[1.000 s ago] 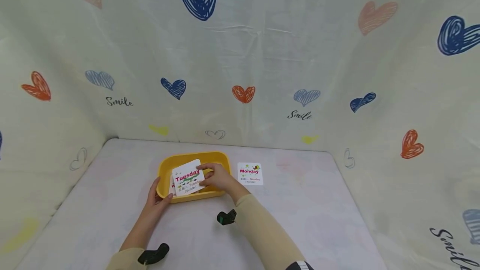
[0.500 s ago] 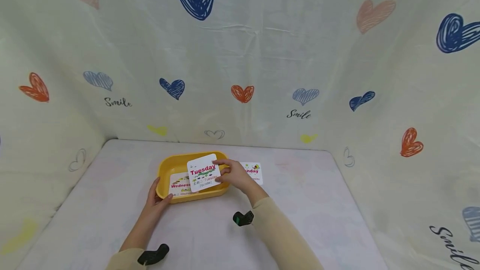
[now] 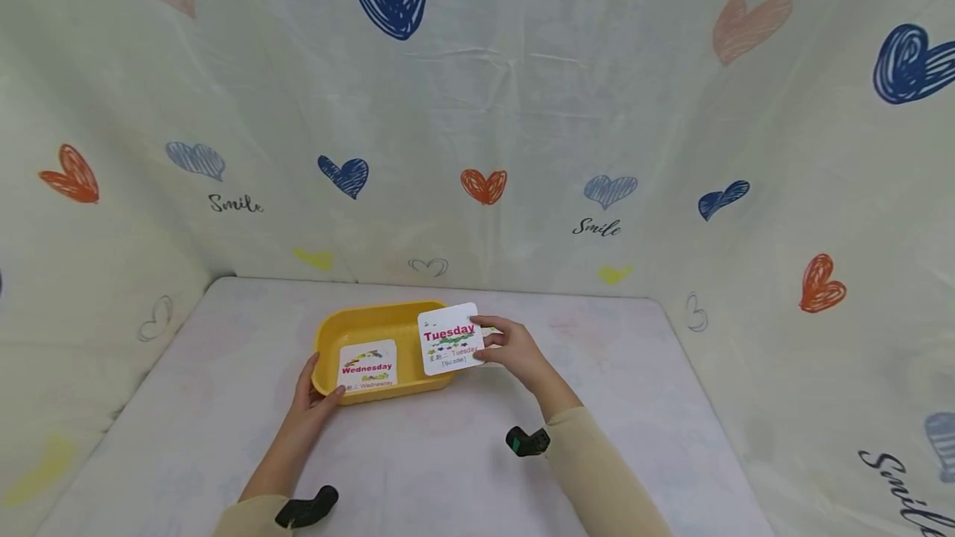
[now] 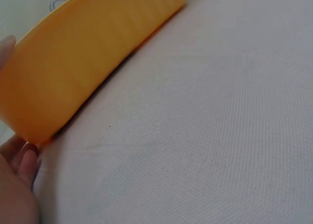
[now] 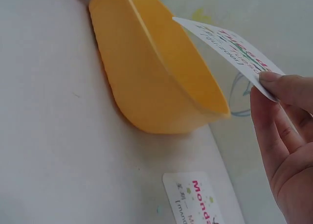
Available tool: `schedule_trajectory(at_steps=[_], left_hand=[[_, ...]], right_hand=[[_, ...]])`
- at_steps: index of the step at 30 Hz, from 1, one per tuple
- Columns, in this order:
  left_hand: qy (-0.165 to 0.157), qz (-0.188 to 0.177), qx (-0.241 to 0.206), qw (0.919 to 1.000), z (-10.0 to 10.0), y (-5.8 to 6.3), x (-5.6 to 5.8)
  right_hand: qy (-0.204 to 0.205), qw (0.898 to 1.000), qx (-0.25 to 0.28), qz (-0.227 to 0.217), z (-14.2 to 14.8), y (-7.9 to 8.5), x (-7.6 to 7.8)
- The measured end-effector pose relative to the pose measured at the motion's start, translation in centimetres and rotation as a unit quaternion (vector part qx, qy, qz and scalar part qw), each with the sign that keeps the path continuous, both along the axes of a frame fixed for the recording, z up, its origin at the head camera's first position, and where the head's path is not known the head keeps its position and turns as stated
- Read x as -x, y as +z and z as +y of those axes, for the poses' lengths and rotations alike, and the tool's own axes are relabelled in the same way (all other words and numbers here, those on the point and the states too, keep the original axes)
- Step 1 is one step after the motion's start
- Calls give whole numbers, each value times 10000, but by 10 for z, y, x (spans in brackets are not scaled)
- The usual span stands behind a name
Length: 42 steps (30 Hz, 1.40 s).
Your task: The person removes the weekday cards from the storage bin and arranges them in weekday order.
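My right hand (image 3: 525,359) pinches a white "Tuesday" flashcard (image 3: 448,341) by its right edge. The card is raised above the right end of a yellow plastic tray (image 3: 366,323). In the right wrist view, thumb and fingertips meet on one corner of the tilted Tuesday card (image 5: 234,53). My left hand (image 3: 304,411) grips the tray's near left corner, the thumb at the rim. Fingers (image 4: 29,165) touch the bottom corner in the left wrist view. Inside the tray, on the left, lies a "Wednesday" flashcard (image 3: 368,365); anything beneath it is hidden.
A "Monday" flashcard (image 5: 193,199) lies on the table to the tray's right, mostly covered by my right hand in the head view. The pale tabletop (image 3: 418,462) meets a heart-printed curtain (image 3: 522,123) at the back and sides.
My right hand has lifted the Tuesday card and carried it rightward from over the Wednesday card to the tray's right end. The Wednesday card is now uncovered. My left hand has stayed put.
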<state>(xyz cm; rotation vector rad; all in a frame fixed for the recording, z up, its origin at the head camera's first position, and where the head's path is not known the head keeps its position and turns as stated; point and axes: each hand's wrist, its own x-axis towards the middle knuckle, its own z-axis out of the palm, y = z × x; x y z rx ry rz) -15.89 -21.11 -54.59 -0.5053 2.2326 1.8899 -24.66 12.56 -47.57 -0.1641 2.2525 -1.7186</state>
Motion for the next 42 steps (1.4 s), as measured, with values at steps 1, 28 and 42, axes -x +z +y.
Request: schedule_trajectory(at_steps=[1,28,42], left_hand=[[-3,-5,15,10000,0,0,0],[-21,2,-75,10000,-1,0,-1],[-36,-25,-26,10000,1,2,1]], right_hand=[[-47,10000,-7,21,4,0,-1],[-1318,9911,164,90,113,-26,-13],[-1802,9836,-101,-57,144,-41,-2]])
